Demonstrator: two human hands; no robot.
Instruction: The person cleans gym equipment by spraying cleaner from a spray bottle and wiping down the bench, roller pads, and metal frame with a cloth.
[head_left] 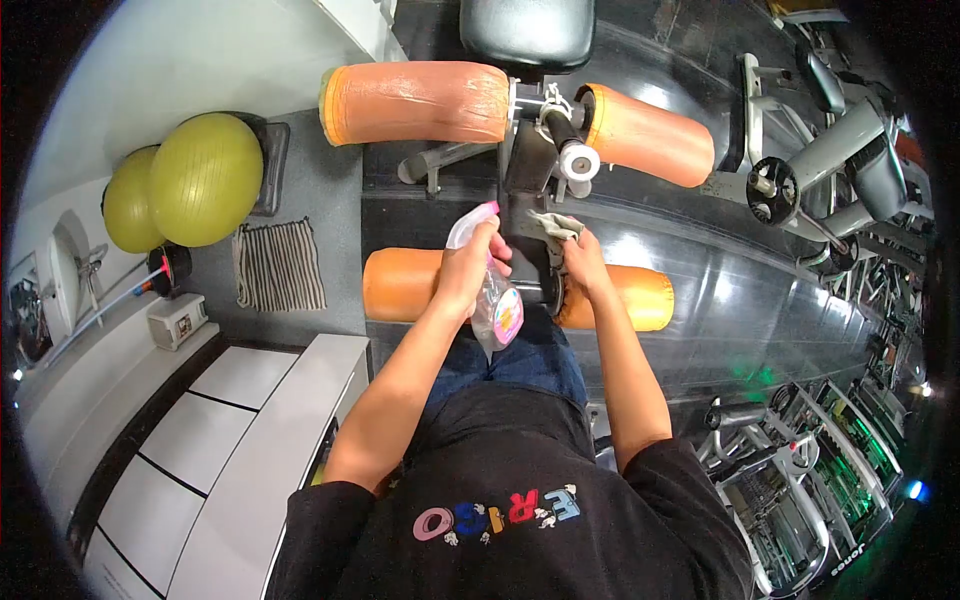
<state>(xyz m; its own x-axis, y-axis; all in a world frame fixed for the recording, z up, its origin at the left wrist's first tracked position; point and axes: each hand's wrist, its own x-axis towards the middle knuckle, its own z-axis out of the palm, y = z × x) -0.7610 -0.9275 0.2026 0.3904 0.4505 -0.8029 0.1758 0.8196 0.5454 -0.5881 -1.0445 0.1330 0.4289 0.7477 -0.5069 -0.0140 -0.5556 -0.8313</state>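
Observation:
My left hand (470, 262) is wrapped round the neck of a clear spray bottle (490, 318) with a pink nozzle and a colourful label. A light grey cloth (556, 226) is pinched in my right hand (583, 258), beside the dark metal post (528, 180) of an exercise bench. Near my wrists, orange padded rollers (402, 284) stick out to both sides of the post. Farther forward sit two more rollers, a wide salmon one (420, 103) on the left and another (650, 135) on the right. Between these a bar with a white round end (579, 162) points towards me.
A black padded seat (528, 32) stands at the far end. Green exercise balls (206, 180) and a striped mat (280, 266) lie to the left, above a white cabinet (300, 400). Weight machines (800, 190) line the right, with a metal-framed machine (800, 480) at lower right.

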